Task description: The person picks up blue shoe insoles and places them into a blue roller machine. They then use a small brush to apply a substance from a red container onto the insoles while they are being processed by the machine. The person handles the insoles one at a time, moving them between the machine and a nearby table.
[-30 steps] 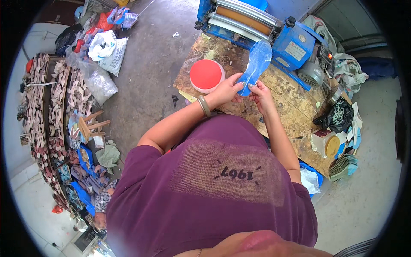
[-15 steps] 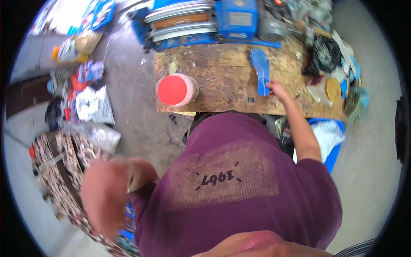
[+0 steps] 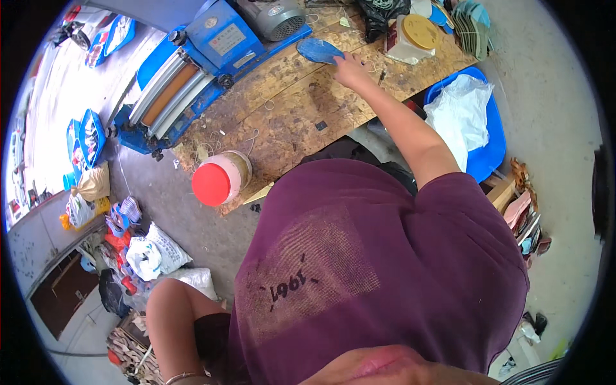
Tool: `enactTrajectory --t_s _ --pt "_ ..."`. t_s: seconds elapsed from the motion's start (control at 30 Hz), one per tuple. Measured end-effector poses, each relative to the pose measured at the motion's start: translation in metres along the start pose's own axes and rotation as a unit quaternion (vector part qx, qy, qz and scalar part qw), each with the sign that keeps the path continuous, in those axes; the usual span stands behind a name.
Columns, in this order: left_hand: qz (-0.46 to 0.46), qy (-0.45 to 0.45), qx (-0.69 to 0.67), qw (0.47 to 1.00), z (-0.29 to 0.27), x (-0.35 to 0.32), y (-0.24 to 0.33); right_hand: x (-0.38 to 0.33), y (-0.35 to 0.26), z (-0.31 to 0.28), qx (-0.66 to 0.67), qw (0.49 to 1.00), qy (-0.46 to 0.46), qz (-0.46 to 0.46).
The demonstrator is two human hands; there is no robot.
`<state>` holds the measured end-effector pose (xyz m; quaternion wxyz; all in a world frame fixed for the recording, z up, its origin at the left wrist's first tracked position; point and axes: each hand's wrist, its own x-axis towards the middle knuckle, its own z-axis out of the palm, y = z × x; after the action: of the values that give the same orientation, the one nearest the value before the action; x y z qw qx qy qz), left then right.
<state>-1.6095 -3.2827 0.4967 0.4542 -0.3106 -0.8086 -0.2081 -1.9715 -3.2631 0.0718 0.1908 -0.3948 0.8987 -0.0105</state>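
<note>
At the far side of the wooden bench, my right hand (image 3: 352,70) is closed on the narrow end of a blue, foot-shaped insole (image 3: 318,51). The insole lies flat or nearly so, its wide end pointing left toward the blue roller machine (image 3: 226,40). My right arm is stretched out over the bench. On the lower left, my left arm (image 3: 172,321) is bent at the elbow, with a bracelet at the wrist by the lower edge; the left hand itself is out of the picture.
A red-lidded tub (image 3: 213,184) stands at the bench's near left corner. A yellow-lidded container (image 3: 418,35) and a black bag (image 3: 381,18) sit at the far right. Below the bench's right end is a blue bin (image 3: 489,151) holding white plastic. Filled bags (image 3: 168,249) lie on the floor.
The view has turned, so the bench now slants. My right hand still holds the insole, now lying more sideways. My left hand, blurred before, has dropped out of view below.
</note>
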Motion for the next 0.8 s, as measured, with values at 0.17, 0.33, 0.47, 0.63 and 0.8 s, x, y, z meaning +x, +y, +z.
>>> enactTrajectory --t_s 0.17,0.33,0.47,0.63,0.8 --pt "0.019 0.006 0.023 1.000 -0.001 0.006 0.006 0.033 0.027 0.021 0.034 0.992 -0.110 0.051" --pt "0.007 0.002 0.074 0.997 -0.003 0.008 0.023 0.041 0.011 0.037 0.033 0.995 -0.045 -0.085" --pt "0.004 0.011 0.119 0.993 -0.007 0.006 0.035 0.033 -0.047 0.043 0.048 0.979 -0.054 -0.192" --pt "0.020 0.031 0.165 0.986 -0.021 -0.002 0.049 -0.001 -0.145 0.048 0.137 0.930 -0.089 -0.330" --pt "0.042 0.052 0.229 0.971 -0.042 -0.008 0.063 -0.057 -0.232 0.030 0.141 0.879 -0.110 -0.442"
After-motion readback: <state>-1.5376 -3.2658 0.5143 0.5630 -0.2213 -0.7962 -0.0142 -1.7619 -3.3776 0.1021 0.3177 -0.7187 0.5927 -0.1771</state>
